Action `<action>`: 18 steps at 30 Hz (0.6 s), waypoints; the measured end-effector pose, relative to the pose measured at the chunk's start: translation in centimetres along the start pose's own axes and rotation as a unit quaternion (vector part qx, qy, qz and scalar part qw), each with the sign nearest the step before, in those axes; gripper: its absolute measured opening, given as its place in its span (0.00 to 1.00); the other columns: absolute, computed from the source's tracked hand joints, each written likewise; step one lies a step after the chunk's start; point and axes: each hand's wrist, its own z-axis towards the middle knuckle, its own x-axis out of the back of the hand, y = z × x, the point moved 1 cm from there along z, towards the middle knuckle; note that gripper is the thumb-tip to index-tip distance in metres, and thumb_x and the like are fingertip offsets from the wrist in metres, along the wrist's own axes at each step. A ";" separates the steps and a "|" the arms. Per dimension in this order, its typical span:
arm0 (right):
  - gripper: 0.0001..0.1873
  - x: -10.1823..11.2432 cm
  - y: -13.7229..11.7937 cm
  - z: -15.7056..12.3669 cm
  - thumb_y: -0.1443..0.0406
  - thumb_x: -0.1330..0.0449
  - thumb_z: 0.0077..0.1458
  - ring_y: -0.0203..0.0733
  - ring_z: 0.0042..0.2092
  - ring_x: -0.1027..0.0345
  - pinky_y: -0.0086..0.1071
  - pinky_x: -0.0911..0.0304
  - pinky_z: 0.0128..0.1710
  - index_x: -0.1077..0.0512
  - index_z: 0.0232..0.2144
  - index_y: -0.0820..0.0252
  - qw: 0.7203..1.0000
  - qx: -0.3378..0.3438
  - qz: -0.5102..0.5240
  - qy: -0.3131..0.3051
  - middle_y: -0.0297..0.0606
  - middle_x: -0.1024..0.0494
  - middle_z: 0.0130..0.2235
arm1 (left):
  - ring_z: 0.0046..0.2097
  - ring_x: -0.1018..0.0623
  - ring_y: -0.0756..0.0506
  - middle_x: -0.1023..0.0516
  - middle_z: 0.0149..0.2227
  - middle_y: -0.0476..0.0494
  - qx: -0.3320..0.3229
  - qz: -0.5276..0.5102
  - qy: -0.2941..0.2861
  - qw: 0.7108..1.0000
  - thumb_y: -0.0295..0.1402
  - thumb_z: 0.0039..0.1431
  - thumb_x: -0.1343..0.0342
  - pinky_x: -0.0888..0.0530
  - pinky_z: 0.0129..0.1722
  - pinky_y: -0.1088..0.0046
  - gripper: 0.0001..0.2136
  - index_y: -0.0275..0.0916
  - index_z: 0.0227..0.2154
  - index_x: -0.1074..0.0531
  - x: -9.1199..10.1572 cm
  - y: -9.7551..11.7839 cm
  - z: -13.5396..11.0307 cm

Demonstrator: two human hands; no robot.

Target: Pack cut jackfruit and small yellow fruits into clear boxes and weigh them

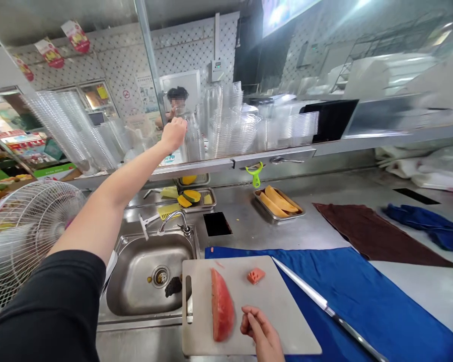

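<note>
Apparently reaching with curled left hand (pixel 174 133) leftward of upright cups (pixel 195 143); cannot tell if pinching. Likewise bunching right hand (pixel 263 330).

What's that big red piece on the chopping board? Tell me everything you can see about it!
The big red piece looks like peeled fruit, though I can't tell for sure which kind. It's a long, chunky wedge with a fairly straight left side, a curved right side and a narrow far end. Its surface looks smooth and a bit shiny. It lies lengthwise on the left half of the pale chopping board. The right hand is close beside it, but a gap shows between them.
</note>
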 end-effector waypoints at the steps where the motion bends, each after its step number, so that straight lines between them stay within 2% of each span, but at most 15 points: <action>1: 0.40 -0.1 0.0 -0.2 0.28 0.28 0.44 0.45 0.33 0.31 0.38 0.32 0.39 0.20 0.36 0.57 1.000 0.003 0.002 -0.008 0.34 0.25 0.27 | 0.67 0.28 0.34 0.21 0.63 0.29 -0.015 0.002 -0.008 1.000 0.30 0.77 0.54 0.26 0.62 0.58 0.18 0.38 0.60 0.24 -0.5 0.5 -0.3; 4: 0.39 0.0 0.1 -0.6 0.30 0.28 0.46 0.46 0.33 0.30 0.38 0.32 0.38 0.18 0.36 0.57 1.000 0.006 0.005 -0.023 0.36 0.24 0.27 | 0.67 0.27 0.32 0.21 0.62 0.23 -0.052 0.012 -0.028 0.998 0.27 0.76 0.53 0.27 0.62 0.57 0.18 0.32 0.60 0.23 -1.7 2.1 -0.9; 7: 0.39 0.6 0.6 -0.8 0.30 0.28 0.46 0.46 0.32 0.30 0.39 0.31 0.37 0.18 0.36 0.58 1.000 0.002 0.008 -0.019 0.36 0.23 0.27 | 0.66 0.25 0.31 0.20 0.61 0.23 -0.063 0.035 -0.054 0.996 0.29 0.76 0.52 0.26 0.60 0.57 0.18 0.31 0.60 0.23 -2.2 2.9 -1.0; 13: 0.38 2.3 1.1 -1.0 0.31 0.27 0.45 0.46 0.32 0.29 0.39 0.31 0.37 0.18 0.36 0.57 1.000 -0.003 0.001 -0.005 0.36 0.23 0.27 | 0.62 0.19 0.28 0.17 0.57 0.25 -0.050 0.050 -0.081 0.994 0.36 0.75 0.49 0.23 0.57 0.57 0.19 0.34 0.59 0.20 -1.9 3.0 -0.7; 18: 0.37 2.9 -0.3 -0.7 0.30 0.29 0.46 0.47 0.32 0.29 0.39 0.30 0.38 0.18 0.36 0.57 1.000 0.006 -0.031 -0.003 0.36 0.23 0.26 | 0.59 0.17 0.26 0.16 0.54 0.24 -0.062 0.070 -0.103 0.990 0.31 0.68 0.45 0.23 0.57 0.54 0.19 0.32 0.56 0.17 -1.7 3.6 -0.3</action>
